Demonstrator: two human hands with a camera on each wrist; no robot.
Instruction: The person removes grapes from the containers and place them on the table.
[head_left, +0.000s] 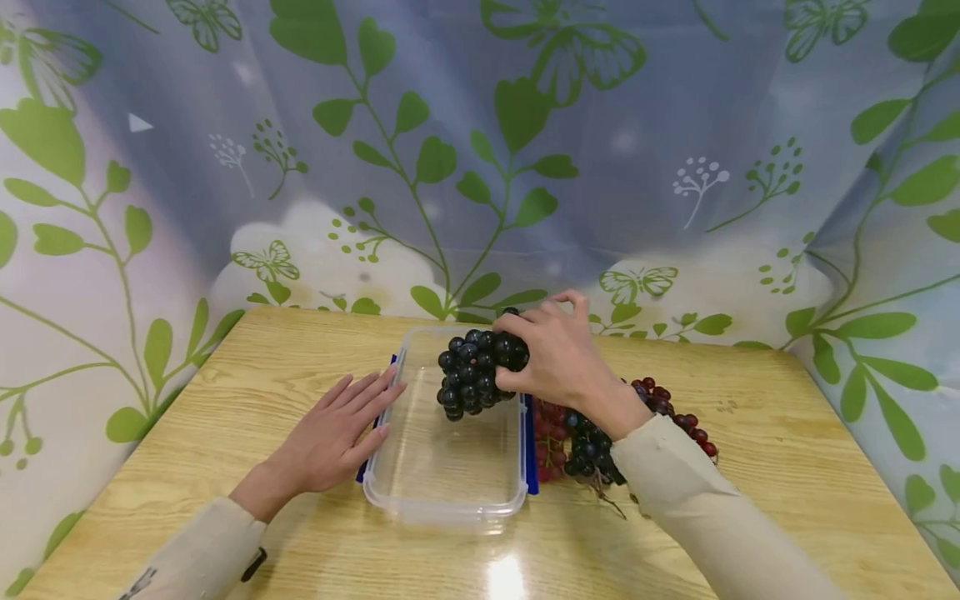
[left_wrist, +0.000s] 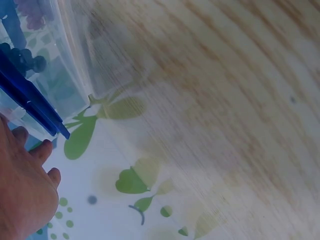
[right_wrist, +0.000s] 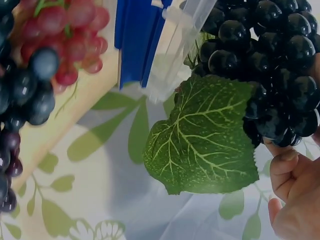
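My right hand (head_left: 551, 350) grips a bunch of black grapes (head_left: 468, 375) above the clear plastic container (head_left: 450, 500). A green leaf (right_wrist: 205, 135) hangs from that bunch in the right wrist view. With fingers spread, my left hand (head_left: 337, 433) rests against the container's left rim, beside its blue side clip (left_wrist: 30, 95). To the right of the container lie a bunch of red grapes (right_wrist: 75, 35), a second dark bunch (head_left: 590, 450) and a bunch of small dark-red grapes (head_left: 693, 427), partly hidden by my right forearm.
The container stands on a light wooden table (head_left: 285, 367). Another blue clip (head_left: 532, 450) runs along its right side. Behind the table hangs a curtain (head_left: 622, 208) printed with leaves and butterflies.
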